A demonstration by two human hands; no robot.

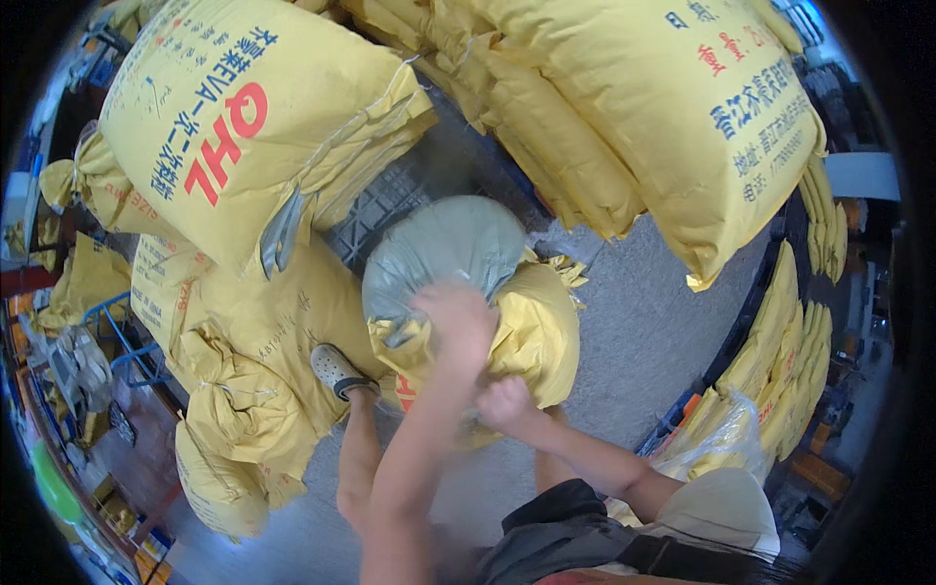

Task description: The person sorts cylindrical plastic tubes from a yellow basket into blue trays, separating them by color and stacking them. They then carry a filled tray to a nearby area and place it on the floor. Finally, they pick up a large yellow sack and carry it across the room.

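Note:
Between my legs stands a yellow woven sack, its mouth folded down around a bulging grey-green plastic inner bag. My left hand is on the near side of the inner bag, by the sack's edge; motion smears its fingers. Closer to me, my right hand is closed in a fist on the near rim of the yellow sack. What the sack contains is hidden under the plastic.
A large full sack lies at the far left and another at the far right. A tied sack leans at my left, near my clog. Flat yellow sacks are stacked at right. A grey plastic pallet shows behind.

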